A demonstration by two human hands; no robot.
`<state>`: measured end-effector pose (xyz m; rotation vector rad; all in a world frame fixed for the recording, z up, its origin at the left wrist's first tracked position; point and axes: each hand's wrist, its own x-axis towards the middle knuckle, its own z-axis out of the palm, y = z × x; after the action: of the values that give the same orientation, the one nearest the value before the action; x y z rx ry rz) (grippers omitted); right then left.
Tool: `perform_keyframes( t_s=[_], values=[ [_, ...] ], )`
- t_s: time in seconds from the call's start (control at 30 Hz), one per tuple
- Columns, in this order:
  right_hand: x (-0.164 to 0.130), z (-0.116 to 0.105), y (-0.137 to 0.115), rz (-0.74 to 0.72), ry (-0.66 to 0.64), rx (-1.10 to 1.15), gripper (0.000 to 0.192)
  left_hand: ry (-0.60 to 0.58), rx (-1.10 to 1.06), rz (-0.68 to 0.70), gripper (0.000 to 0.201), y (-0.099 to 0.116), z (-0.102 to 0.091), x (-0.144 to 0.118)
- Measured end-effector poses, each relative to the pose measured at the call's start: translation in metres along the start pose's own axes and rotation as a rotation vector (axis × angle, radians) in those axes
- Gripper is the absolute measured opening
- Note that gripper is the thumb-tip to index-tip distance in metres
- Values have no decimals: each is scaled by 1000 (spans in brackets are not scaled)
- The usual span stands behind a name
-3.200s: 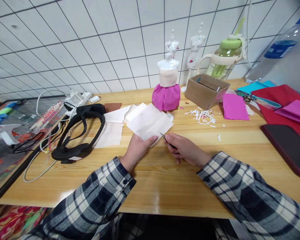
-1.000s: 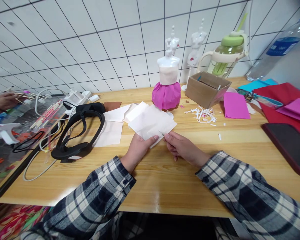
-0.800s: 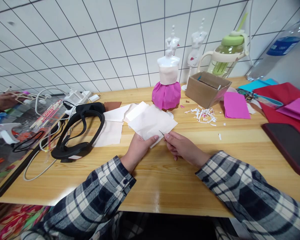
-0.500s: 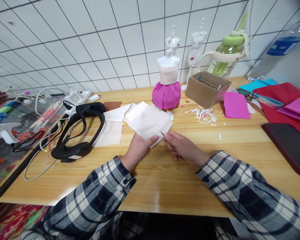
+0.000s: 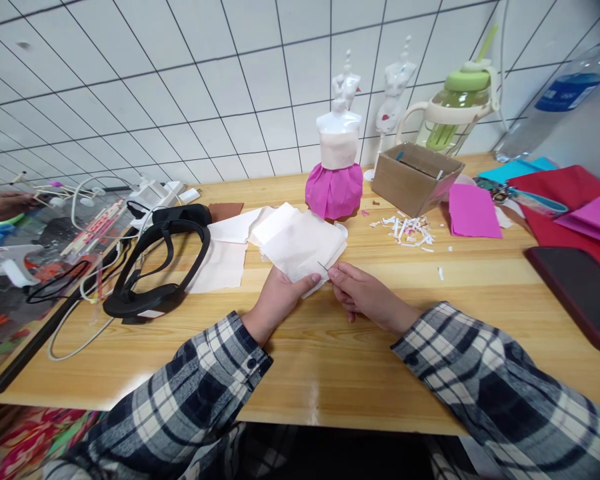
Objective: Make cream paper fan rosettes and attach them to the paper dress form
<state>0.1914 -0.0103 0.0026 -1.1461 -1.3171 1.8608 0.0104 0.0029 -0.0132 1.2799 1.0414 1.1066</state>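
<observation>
Pale pinkish-cream paper sheets (image 5: 300, 243) lie loosely stacked in front of me, their near part raised a little off the table. My left hand (image 5: 279, 299) grips the near edge, thumb on top and fingers hidden underneath. At the right corner of the paper, my right hand (image 5: 357, 290) is closed round a thin dark pointed tool (image 5: 323, 267). Its tip lies over the paper; the rest is inside my fingers, so its kind cannot be made out. Behind the sheets stands a small white dress form (image 5: 338, 123) with a cream band and a gathered magenta skirt (image 5: 334, 190).
White paper scraps (image 5: 409, 230) lie before a cardboard box (image 5: 415, 180). Magenta paper (image 5: 474, 210), red sheets (image 5: 545, 223) and a phone (image 5: 577, 293) are on the right. A black headset strap (image 5: 157, 263) and cables sit left. Another person's hand (image 5: 3, 208) is at far left.
The pointed tool has turned slightly and shows as a thinner line over the paper. The sheet's near edge has shifted a little. The other person's hand at far left has moved rightward.
</observation>
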Motion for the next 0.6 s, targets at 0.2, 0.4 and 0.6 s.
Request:
perform_keyframes(
  t_s=[0.2,0.4,0.6],
  values=[
    [0,1,1,-13,10,-13,34,2,8,-21,60,0,0,0],
    [1,-1,1,-22,11,-57,33,13,-160,-2,61,4,1,-2],
    [1,-5,2,-17,4,-112,31,54,-241,-9,60,4,-5,3]
  ],
)
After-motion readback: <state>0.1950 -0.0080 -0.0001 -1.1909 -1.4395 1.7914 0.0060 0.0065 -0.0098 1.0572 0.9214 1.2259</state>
